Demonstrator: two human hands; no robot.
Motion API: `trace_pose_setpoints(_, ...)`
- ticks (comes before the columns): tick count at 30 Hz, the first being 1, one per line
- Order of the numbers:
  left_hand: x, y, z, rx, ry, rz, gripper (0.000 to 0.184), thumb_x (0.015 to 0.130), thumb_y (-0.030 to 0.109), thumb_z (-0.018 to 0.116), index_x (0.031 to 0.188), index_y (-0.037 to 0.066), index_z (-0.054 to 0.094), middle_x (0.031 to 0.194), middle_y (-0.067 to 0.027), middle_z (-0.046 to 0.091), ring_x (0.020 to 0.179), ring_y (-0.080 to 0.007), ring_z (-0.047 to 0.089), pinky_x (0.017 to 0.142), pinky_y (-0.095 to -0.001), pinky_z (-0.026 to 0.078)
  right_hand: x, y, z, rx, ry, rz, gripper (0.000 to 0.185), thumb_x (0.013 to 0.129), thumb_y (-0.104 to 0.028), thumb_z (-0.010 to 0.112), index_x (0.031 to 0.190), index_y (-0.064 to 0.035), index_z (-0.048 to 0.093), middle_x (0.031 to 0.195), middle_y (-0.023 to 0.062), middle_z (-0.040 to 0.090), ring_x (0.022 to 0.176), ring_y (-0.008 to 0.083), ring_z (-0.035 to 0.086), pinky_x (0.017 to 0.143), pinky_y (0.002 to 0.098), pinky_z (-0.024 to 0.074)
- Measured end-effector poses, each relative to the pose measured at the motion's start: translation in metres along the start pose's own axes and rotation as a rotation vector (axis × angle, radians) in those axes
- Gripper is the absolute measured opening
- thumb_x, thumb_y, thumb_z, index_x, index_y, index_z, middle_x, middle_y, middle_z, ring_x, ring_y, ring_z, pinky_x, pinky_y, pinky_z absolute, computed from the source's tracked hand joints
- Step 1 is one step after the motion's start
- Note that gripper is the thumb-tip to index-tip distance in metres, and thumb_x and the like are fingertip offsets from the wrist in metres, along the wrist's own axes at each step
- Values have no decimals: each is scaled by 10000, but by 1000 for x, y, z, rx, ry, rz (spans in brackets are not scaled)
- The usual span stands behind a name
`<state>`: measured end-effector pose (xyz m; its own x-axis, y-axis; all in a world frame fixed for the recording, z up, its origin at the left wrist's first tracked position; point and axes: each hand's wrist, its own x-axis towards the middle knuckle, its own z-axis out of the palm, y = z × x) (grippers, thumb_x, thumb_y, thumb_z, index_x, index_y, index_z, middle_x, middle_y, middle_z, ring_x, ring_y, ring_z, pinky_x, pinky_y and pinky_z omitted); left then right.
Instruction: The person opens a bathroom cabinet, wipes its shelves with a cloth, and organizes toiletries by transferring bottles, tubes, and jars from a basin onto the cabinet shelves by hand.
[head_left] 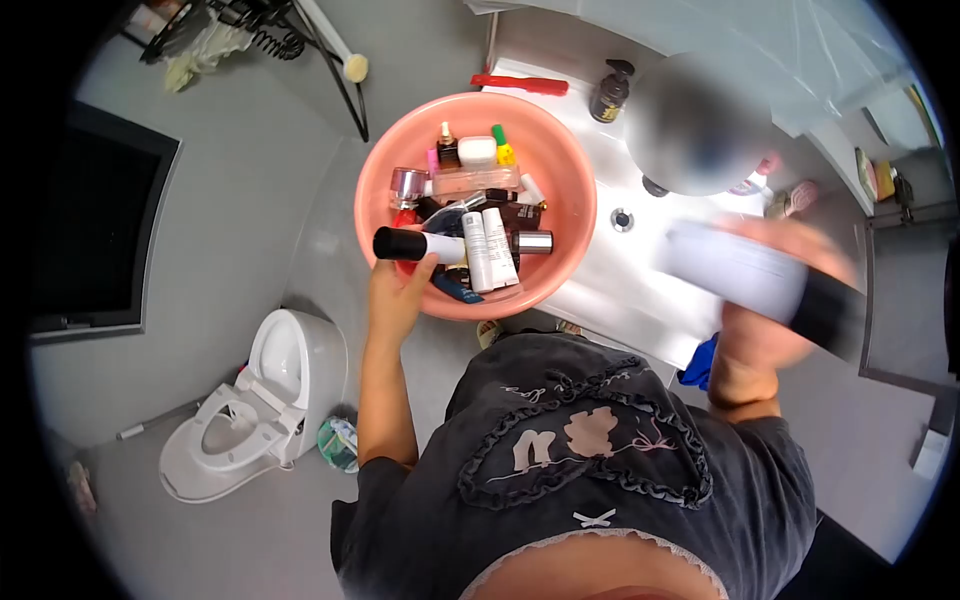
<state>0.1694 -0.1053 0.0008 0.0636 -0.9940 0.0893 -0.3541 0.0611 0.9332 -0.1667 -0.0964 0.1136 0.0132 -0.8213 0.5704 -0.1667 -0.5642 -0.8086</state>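
Note:
A round pink basin (pixel 572 190) holds several bottles, tubes and jars, among them two white tubes (pixel 478 252), a clear-capped jar (pixel 408 186) and a white soap-like box (pixel 477 151). At the basin's lower left rim, my left hand (pixel 402 290) has its fingers on a white bottle with a black cap (pixel 400 244), which lies tilted over the contents. Off to the right, above the sink's edge, my right hand (pixel 775 325) is wrapped round a larger white bottle with a black end (pixel 738 262), blurred by motion.
The white sink (pixel 590 285) has a drain (pixel 622 219), a dark pump bottle (pixel 610 92) and a red comb-like item (pixel 520 84) at its back. A blurred round object (pixel 700 120) stands over it. At the lower left are a toilet (pixel 235 425) and a small bin (pixel 338 444).

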Motion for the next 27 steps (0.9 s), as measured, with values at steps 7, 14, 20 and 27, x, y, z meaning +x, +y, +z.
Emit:
trace_pose_setpoints(7,-54,-26,-3,-107,208,-128,386,837,190,656,1152,1,537,1088,-112,599,1047,-192,546,928,-316,394,-9,41,27,102,-258,63,498,744,-48,693,1157,-9,418,1085,144,541,1036,211,541,917,374,427)
trace_pose_setpoints(14,-198,-46,10,-259,467,-355,411,854,198,649,1193,18,504,1086,-67,584,1048,-159,531,944,-326,386,-16,51,103,263,-435,17,364,823,-69,637,1126,-19,442,1018,96,557,952,167,572,769,308,490)
trace_pose_setpoints(20,-334,-82,-17,-330,748,-553,336,874,190,630,1139,15,522,986,-32,582,932,-116,544,895,-302,412,-145,86,204,237,-991,492,382,787,-16,659,1111,-15,456,970,66,572,848,132,575,735,254,485)
trace_pose_setpoints(27,-468,-92,-75,-220,1014,-658,383,860,192,645,1153,-15,510,1003,-54,577,941,-141,547,891,-310,422,-346,131,442,285,-1252,443,521,702,-166,725,1141,-13,490,977,121,628,907,218,621,788,345,489)
